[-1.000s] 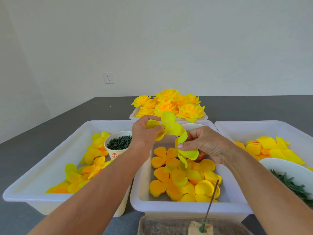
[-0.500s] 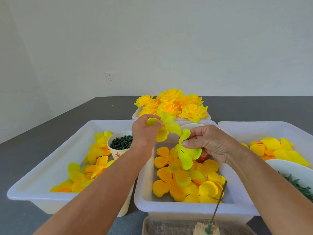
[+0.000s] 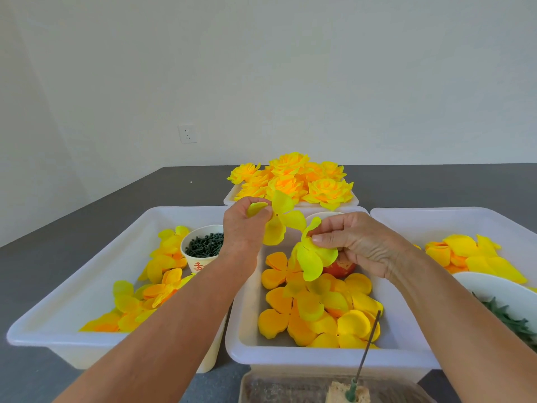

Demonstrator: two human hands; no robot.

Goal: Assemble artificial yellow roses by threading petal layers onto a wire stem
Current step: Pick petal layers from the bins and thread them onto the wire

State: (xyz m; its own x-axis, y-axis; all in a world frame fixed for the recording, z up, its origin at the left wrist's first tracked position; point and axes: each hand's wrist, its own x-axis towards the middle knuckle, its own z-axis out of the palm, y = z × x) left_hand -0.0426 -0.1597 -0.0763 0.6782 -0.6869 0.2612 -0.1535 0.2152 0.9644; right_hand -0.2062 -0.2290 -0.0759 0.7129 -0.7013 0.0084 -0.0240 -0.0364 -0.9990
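Both hands pinch a petal layer each, left hand [image 3: 245, 228] and right hand [image 3: 357, 242], above the middle bin's [image 3: 319, 357] far edge. Probably next: thread one onto the wire stem [image 3: 366, 349] near its front edge.

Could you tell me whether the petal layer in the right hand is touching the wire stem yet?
Apart. The head view shows the petal layer held above the middle tray, while the wire stem stands nearer the camera, well clear of it.

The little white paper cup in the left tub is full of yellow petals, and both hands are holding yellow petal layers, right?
Not quite. The head view shows the little white paper cup holds small dark green pieces, not yellow petals. Both hands, left and right, do hold yellow petal layers.
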